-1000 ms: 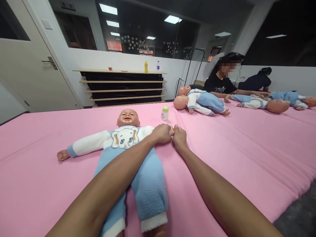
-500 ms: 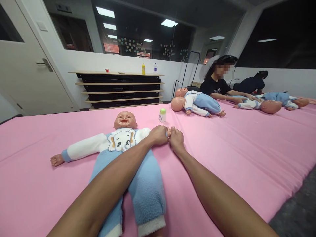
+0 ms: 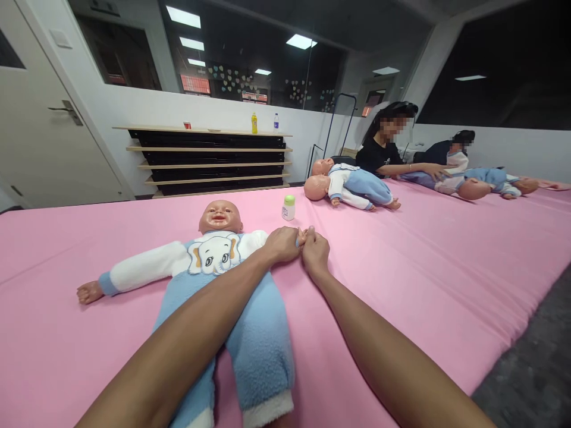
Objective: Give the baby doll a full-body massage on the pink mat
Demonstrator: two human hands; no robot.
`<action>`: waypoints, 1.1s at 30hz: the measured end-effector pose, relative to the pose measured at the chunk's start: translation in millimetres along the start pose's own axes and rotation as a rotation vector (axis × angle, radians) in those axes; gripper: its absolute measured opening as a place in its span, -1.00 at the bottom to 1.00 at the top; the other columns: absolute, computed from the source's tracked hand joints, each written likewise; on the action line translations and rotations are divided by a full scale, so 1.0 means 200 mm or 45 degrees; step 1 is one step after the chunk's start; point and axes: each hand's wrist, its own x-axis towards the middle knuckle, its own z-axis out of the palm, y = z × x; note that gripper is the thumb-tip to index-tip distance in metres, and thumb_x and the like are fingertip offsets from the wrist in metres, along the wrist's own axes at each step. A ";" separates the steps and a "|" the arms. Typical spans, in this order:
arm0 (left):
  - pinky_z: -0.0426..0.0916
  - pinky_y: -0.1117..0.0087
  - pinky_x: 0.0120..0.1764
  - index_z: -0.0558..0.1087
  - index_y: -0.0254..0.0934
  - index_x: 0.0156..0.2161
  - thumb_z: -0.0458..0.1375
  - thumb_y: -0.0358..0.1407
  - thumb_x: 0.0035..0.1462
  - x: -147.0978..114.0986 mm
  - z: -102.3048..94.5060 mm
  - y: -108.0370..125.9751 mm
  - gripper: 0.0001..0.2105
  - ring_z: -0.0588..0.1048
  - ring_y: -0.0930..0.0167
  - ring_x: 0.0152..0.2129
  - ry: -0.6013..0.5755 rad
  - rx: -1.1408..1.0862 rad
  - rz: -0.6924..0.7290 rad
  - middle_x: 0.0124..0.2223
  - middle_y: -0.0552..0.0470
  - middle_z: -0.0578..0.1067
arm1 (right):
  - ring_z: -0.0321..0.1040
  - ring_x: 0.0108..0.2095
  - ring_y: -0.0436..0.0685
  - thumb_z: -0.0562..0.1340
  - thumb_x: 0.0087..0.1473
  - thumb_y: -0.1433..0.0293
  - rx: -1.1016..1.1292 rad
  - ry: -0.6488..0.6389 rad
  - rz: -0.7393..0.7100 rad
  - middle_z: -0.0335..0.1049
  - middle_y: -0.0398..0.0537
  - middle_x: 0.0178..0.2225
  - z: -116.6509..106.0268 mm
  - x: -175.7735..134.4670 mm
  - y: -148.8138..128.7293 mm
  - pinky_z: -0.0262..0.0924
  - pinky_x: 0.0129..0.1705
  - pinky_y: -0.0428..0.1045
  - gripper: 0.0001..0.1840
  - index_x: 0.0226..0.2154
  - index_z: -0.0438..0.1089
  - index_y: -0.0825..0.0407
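Observation:
A baby doll [image 3: 218, 217] in a white and blue fleece outfit with an elephant on its chest lies face up in front of me. My left hand [image 3: 284, 244] is closed around the doll's sleeve end at the wrist, with my forearm crossing over its body. Closed at the doll's small hand [image 3: 303, 236], my right hand [image 3: 316, 249] pinches its fingers, thumb on top. The doll's other arm [image 3: 143, 267] stretches out to the left. Just beyond my hands stands a small white bottle with a green cap [image 3: 288, 207].
All this lies on a pink-covered table [image 3: 383, 279]. Two more dolls [image 3: 357, 184] lie at the back right. Farther right a person in black [image 3: 381, 151] handles another doll [image 3: 473, 188], and a second person bends behind. A stack of folded tables [image 3: 205, 157] stands by the wall.
The view has shifted slightly, so the scene sits a little farther left. My hands keep their hold on the doll's arm and hand. The person at right has moved a hand along their doll.

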 end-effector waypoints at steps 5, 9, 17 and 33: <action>0.19 0.40 -0.40 0.44 -0.21 -0.32 0.14 -0.21 0.04 0.00 -0.01 0.00 -0.86 0.50 0.30 -0.38 -0.017 0.019 0.004 -0.33 -0.04 0.55 | 0.21 -0.52 0.11 0.00 0.17 -0.05 -0.081 0.118 0.002 0.39 -0.08 -0.56 0.01 -0.01 0.02 0.01 -0.45 -0.03 -0.48 -0.58 0.25 -0.04; 0.21 0.41 -0.39 0.43 -0.22 -0.32 0.16 -0.25 -0.01 -0.01 -0.03 0.00 -0.87 0.50 0.30 -0.37 -0.027 0.021 0.059 -0.31 -0.03 0.56 | 0.23 -0.49 0.10 -0.01 0.16 -0.06 0.002 0.119 0.042 0.39 -0.08 -0.55 0.02 0.01 0.02 0.04 -0.44 -0.04 -0.47 -0.56 0.25 -0.02; 0.29 0.38 -0.31 0.47 -0.23 -0.31 0.16 -0.18 0.00 -0.03 -0.05 0.03 -0.82 0.52 0.28 -0.34 -0.062 0.076 0.084 -0.28 -0.07 0.56 | 0.22 -0.54 0.10 0.05 0.14 -0.03 0.003 0.067 0.075 0.38 -0.06 -0.58 0.01 0.03 0.04 0.01 -0.48 -0.03 -0.48 -0.61 0.30 0.00; 0.20 0.28 0.17 0.29 -0.27 0.15 -0.02 -0.41 0.14 -0.51 -0.52 -0.12 -0.56 0.34 0.34 0.08 0.623 0.143 0.187 0.11 -0.08 0.42 | 0.21 -0.52 0.09 -0.02 0.18 0.00 -0.062 0.016 0.051 0.39 -0.03 -0.54 0.00 0.03 0.07 -0.03 -0.44 -0.03 -0.46 -0.59 0.29 0.01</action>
